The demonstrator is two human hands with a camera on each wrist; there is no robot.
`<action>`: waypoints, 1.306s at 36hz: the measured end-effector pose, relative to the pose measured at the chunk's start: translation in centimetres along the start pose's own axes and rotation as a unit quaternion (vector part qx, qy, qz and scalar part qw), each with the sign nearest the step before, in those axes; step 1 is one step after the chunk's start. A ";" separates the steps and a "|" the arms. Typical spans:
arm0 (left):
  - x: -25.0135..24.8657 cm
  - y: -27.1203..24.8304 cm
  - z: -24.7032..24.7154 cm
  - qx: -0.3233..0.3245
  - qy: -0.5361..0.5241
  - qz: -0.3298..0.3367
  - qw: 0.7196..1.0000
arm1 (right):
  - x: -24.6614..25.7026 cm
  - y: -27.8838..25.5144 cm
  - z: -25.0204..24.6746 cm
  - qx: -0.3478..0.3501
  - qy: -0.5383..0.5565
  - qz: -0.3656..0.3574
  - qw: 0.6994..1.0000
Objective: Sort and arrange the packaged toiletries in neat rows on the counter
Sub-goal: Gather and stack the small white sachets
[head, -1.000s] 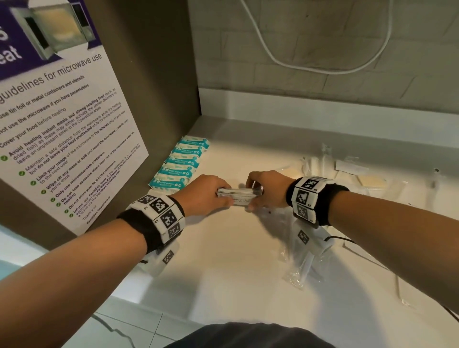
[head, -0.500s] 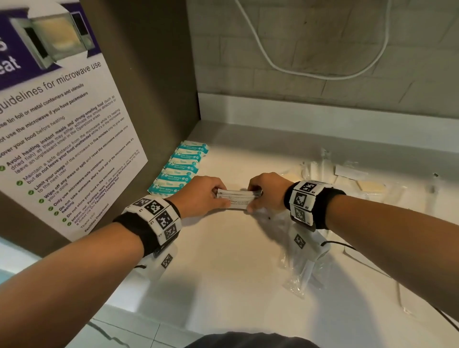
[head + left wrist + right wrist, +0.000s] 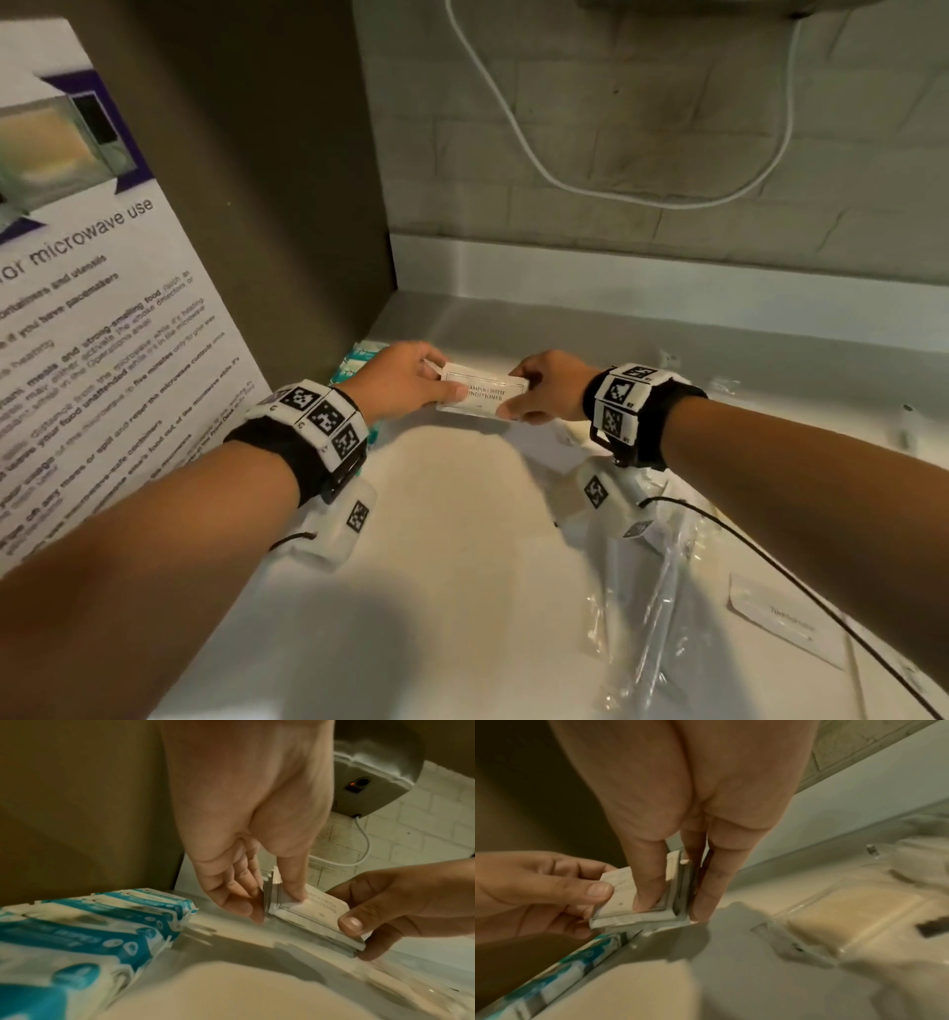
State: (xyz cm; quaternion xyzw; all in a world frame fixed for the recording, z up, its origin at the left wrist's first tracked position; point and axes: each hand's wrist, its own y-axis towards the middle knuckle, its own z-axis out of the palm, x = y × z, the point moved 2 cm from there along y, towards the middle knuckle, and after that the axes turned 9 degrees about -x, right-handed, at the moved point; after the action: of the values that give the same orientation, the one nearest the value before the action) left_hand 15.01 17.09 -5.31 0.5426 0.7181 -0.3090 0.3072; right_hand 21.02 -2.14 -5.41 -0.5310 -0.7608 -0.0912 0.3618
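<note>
Both hands are gripping one stack of white shampoo sachets (image 3: 482, 394) above the counter (image 3: 462, 539), near its far left corner. Left hand (image 3: 398, 380) is pinching the stack's left end, thumb on the top face and fingers along the edge. Right hand (image 3: 547, 385) is pinching the right end in the same way, thumb on top and fingers underneath. Teal-and-white packets (image 3: 85, 925) are lying in a row along the left wall, just left of the stack. Clear-wrapped items (image 3: 652, 606) are lying on the near right of the counter. Wrapped soap bars (image 3: 854, 914) are sitting further right, apart from the hands.
</note>
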 end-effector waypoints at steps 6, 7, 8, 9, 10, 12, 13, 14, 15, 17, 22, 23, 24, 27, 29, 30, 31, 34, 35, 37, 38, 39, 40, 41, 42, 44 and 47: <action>0.7 3.4 0.5 -0.029 -0.014 -0.045 0.998 | -0.2 3.0 0.7 -0.038 0.027 0.039 0.998; 0.8 3.9 0.6 -0.037 -0.019 -0.052 0.998 | -0.1 3.5 0.9 -0.047 0.024 0.042 0.998; 0.9 4.3 0.6 -0.043 -0.017 -0.060 0.997 | -0.1 3.9 1.1 -0.055 0.022 0.045 0.997; 1.0 4.8 0.8 -0.047 -0.014 -0.063 0.997 | -0.1 4.3 1.2 -0.061 0.021 0.047 0.997; 1.1 5.2 0.9 -0.047 -0.008 -0.068 0.997 | 0.0 4.6 1.4 -0.066 0.020 0.049 0.996; 1.4 5.9 1.2 -0.049 0.002 -0.074 0.996 | 0.0 5.1 1.5 -0.071 0.009 0.051 0.996; 1.5 6.2 1.3 -0.051 0.007 -0.073 0.996 | 0.0 5.3 1.6 -0.072 0.000 0.050 0.996; 1.6 6.4 1.4 -0.051 0.018 -0.073 0.996 | 0.0 5.5 1.6 -0.071 -0.010 0.052 0.996; 1.7 6.6 1.5 -0.048 0.030 -0.069 0.996 | 0.0 5.7 1.7 -0.070 -0.018 0.055 0.996; 1.7 6.8 1.7 -0.040 0.053 -0.061 0.996 | 0.0 5.8 1.8 -0.068 -0.028 0.059 0.996; 1.4 7.3 1.9 -0.017 0.103 -0.038 0.994 | 0.4 5.6 1.6 -0.053 -0.118 0.029 0.991; 1.4 7.4 1.9 -0.011 0.112 -0.031 0.993 | 0.4 5.7 1.6 -0.050 -0.126 0.023 0.991; 1.4 7.4 1.9 -0.004 0.121 -0.026 0.992 | 0.4 5.6 1.6 -0.048 -0.128 0.018 0.991; 1.3 7.6 1.6 0.015 0.151 -0.010 0.988 | 0.2 5.5 1.5 -0.043 -0.109 0.011 0.993; 1.3 7.7 1.2 0.034 0.161 -0.006 0.986 | 0.1 5.4 1.4 -0.031 -0.095 0.009 0.995; 1.2 7.6 1.1 0.047 0.159 -0.006 0.986 | 0.0 5.4 1.3 -0.025 -0.091 0.008 0.996; 1.2 7.5 1.0 0.059 0.157 -0.003 0.986 | 0.0 5.4 1.3 -0.018 -0.084 0.008 0.996; 0.8 7.3 0.5 0.085 0.191 0.019 0.978 | 0.0 5.4 1.2 -0.005 -0.095 0.004 0.995; 0.6 7.3 0.4 0.093 0.208 0.028 0.973 | 0.0 5.4 1.2 -0.006 -0.108 -0.002 0.994; 0.5 7.7 0.3 0.108 0.230 0.041 0.966 | 0.3 6.1 1.4 -0.016 -0.145 -0.018 0.989; 0.5 7.7 0.4 0.118 0.248 0.053 0.960 | 0.3 6.1 1.6 -0.021 -0.158 -0.027 0.987; 0.3 7.7 0.6 0.123 0.266 0.070 0.954 | 0.4 6.1 1.8 -0.024 -0.167 -0.034 0.985; 0.2 7.6 0.8 0.120 0.286 0.088 0.947 | 0.5 6.2 1.9 -0.024 -0.176 -0.041 0.983; 0.0 7.7 1.1 0.113 0.304 0.105 0.940 | 0.6 6.3 2.0 -0.025 -0.181 -0.045 0.982; -0.1 7.6 1.3 0.106 0.320 0.120 0.934 | 0.6 6.4 2.1 -0.025 -0.186 -0.048 0.981; -0.2 7.8 1.7 0.099 0.341 0.144 0.924 | 0.7 6.5 2.1 -0.025 -0.193 -0.048 0.980; -0.5 7.8 2.1 0.105 0.353 0.153 0.917 | 0.8 6.8 2.0 -0.026 -0.194 -0.046 0.980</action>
State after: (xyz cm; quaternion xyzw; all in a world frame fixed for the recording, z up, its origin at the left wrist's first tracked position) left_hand 22.91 16.86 -7.14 0.7490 0.6515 -0.1194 0.0185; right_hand 25.89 2.30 -8.03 -0.5121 -0.8376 -0.0229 0.1889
